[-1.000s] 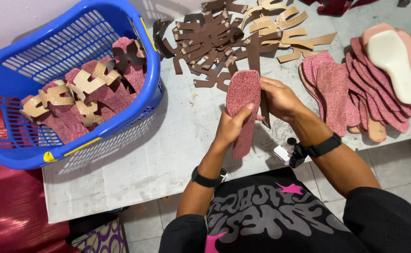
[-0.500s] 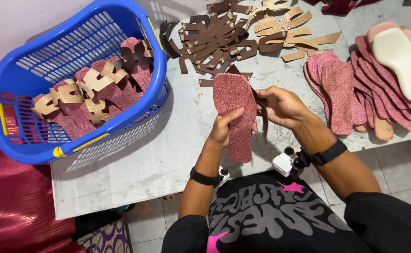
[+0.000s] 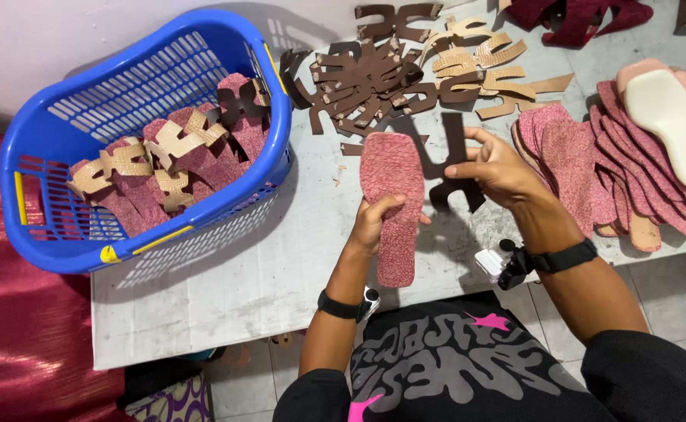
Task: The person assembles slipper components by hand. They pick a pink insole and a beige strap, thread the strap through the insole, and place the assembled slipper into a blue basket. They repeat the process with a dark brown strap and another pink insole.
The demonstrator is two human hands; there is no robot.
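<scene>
My left hand point(image 3: 376, 223) grips a pink glittery insole point(image 3: 394, 202) by its middle and holds it upright over the white table point(image 3: 265, 273). My right hand point(image 3: 496, 169) pinches a dark brown cut-out strap piece point(image 3: 454, 160) next to the insole's top right edge. The strap piece overlaps the insole's side. Both wrists wear black bands.
A blue plastic basket point(image 3: 53, 141) at left holds insoles with tan and brown straps. A heap of brown and tan strap pieces point(image 3: 405, 70) lies at the table's back. A fanned stack of pink insoles point(image 3: 593, 164) and a cream sole point(image 3: 667, 125) lie at right.
The insole has shifted left and turned more upright in my left hand. My right hand has drawn away to the right with the brown strap piece now showing.
</scene>
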